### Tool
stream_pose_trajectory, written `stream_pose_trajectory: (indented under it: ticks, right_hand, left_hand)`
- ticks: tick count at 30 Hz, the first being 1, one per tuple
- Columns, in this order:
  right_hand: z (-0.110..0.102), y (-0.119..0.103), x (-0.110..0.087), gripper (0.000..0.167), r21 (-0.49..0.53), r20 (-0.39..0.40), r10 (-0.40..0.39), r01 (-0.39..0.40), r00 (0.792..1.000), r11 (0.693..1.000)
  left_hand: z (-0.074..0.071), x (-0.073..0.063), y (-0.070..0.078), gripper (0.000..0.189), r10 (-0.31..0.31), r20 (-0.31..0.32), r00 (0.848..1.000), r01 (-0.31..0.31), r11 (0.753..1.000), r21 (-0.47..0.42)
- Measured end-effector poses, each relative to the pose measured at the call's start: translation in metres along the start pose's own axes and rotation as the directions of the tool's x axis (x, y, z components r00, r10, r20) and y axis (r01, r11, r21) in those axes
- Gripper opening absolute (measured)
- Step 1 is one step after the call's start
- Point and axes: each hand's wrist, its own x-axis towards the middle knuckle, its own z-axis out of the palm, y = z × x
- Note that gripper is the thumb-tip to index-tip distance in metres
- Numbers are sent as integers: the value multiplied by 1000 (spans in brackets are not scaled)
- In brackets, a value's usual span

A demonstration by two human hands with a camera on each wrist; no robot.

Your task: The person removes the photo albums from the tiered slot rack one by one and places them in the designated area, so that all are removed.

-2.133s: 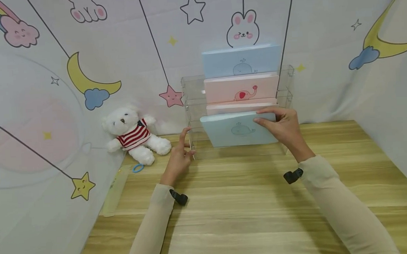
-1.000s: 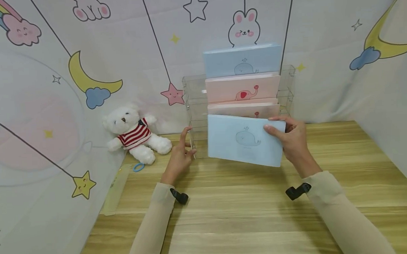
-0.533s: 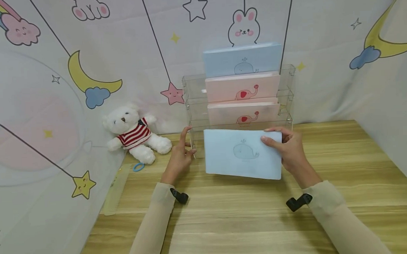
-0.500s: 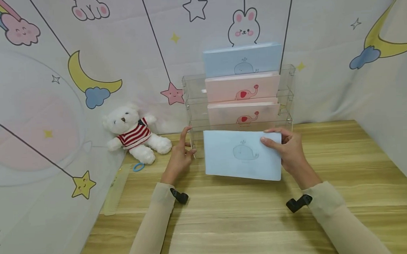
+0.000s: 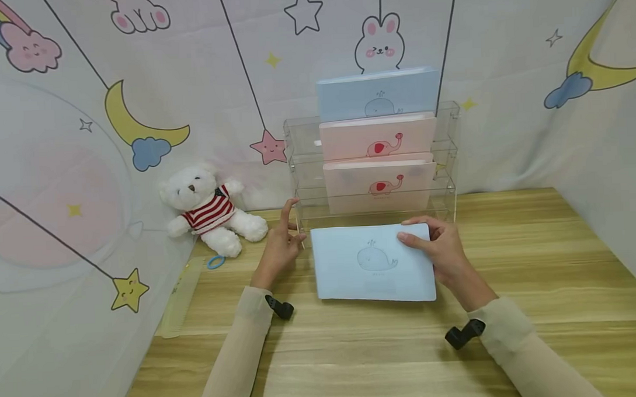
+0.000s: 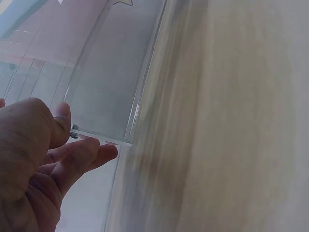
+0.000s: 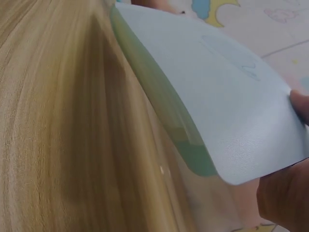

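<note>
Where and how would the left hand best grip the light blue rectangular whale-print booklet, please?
Grip the booklet by its free left edge, probably coming from the left, thumb on the cover: the right hand holds its upper right corner.

Arms (image 5: 241, 341) forward, left fingers (image 5: 286, 216) partly bent, right fingers (image 5: 430, 220) and thumb (image 5: 416, 242) in a pinch.

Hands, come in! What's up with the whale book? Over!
Right hand pinching blue whale booklet in front of clear rack. Left hand holding rack's side. Nothing visibly in the way.
</note>
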Motion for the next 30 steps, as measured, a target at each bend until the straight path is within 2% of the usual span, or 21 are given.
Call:
stream_pose_trajectory:
  ticks: [7,13,17,21,30]
  right_hand:
    - [1,6,0,25,-7,38,52,-51,998,999]
    - [2,15,1,25,18,14,122,-122,992,992]
    - [3,23,1,24,48,12,172,-173,985,984]
    - [4,32,5,22,51,-4,189,-189,982,981]
    - [6,45,22,25,-75,-96,218,-226,971,971]
  left_hand:
    - [-3,0,-2,94,-9,9,1000,9,1000,-5]
    - [-7,-1,-2,92,-17,66,998,20,999,-49]
    - [-11,-2,-1,82,-28,110,994,37,996,-84]
    - [-12,-2,1,70,-21,121,992,35,993,-109]
    - [-13,-1,4,70,-25,122,992,42,989,-139]
